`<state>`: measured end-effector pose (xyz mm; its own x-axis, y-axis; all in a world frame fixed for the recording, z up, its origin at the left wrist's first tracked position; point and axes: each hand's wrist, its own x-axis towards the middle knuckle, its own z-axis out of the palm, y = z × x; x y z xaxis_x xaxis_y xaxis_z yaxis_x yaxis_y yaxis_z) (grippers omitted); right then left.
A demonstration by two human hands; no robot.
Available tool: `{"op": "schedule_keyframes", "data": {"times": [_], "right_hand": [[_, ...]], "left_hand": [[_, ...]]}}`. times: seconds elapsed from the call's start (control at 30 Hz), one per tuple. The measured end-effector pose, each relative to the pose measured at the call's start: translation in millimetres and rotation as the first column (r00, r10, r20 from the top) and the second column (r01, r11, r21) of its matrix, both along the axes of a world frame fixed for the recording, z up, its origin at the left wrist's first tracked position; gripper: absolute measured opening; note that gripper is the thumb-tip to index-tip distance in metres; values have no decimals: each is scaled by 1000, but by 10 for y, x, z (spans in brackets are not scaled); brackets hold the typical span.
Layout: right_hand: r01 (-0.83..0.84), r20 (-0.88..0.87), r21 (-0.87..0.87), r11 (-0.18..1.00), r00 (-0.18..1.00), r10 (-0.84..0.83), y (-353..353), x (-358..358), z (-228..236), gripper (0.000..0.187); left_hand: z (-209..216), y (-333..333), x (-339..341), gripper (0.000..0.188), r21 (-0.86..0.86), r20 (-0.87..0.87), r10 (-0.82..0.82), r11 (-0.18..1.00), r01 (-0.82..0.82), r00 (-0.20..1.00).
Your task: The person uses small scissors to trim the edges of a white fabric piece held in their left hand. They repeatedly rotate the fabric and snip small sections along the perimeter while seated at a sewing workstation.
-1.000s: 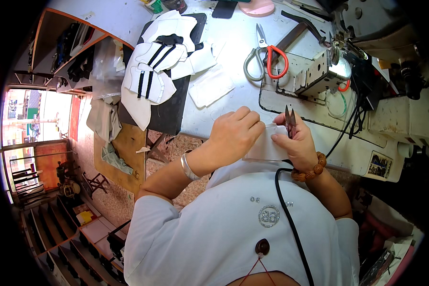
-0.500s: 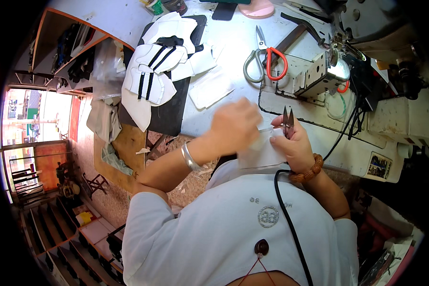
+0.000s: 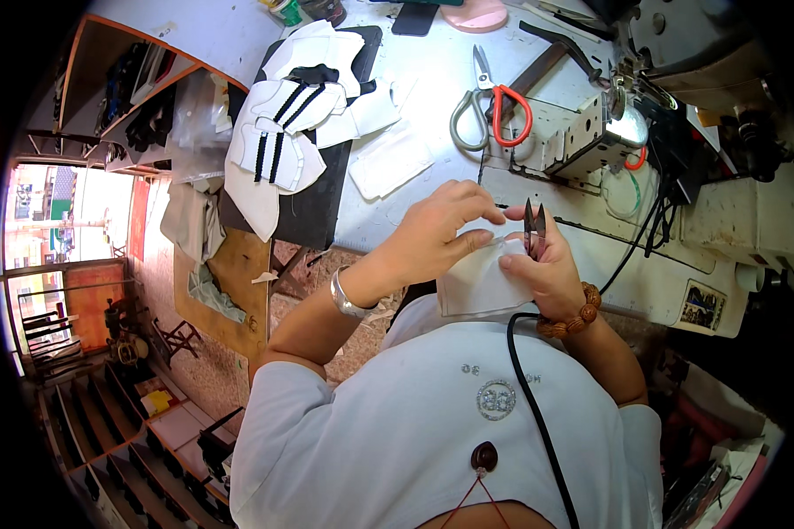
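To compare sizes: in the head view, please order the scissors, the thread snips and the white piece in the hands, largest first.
1. white piece
2. scissors, though farther away
3. thread snips

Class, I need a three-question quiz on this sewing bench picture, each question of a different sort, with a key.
1. True or false: the right hand holds small black thread snips.
2. Which lies on the table? A) orange-handled scissors B) a hammer C) a tape measure
3. Fill in: the left hand pinches a ___ fabric piece.

Key: 1 true; 2 A; 3 white.
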<state>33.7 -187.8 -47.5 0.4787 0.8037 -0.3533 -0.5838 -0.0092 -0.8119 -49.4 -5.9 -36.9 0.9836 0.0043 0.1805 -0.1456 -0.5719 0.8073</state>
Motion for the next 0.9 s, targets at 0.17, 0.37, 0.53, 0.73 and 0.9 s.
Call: {"op": "schedule_keyframes", "data": {"times": [0.17, 0.37, 0.53, 0.73, 0.9], "right_hand": [[-27, 0, 2, 1000, 1000, 27, -41, 30, -42, 61], [-50, -36, -2, 999, 998, 50, -50, 59, -26, 61], [-49, -32, 18, 999, 998, 50, -40, 46, -28, 61], [-68, -10, 11, 998, 998, 68, -29, 50, -7, 58], [-66, -93, 33, 997, 993, 69, -15, 77, 9, 53]], "left_hand": [[73, 6, 52, 7, 7, -104, 9, 1000, -8, 995], [-120, 153, 64, 5, -350, -90, 42, 934, -71, 995], [-51, 66, 36, 8, -115, -77, -110, 988, 101, 991], [-104, -57, 16, 7, -343, 6, -160, 927, 153, 987], [-89, -219, -42, 13, -864, -27, -135, 502, 45, 990]]}}
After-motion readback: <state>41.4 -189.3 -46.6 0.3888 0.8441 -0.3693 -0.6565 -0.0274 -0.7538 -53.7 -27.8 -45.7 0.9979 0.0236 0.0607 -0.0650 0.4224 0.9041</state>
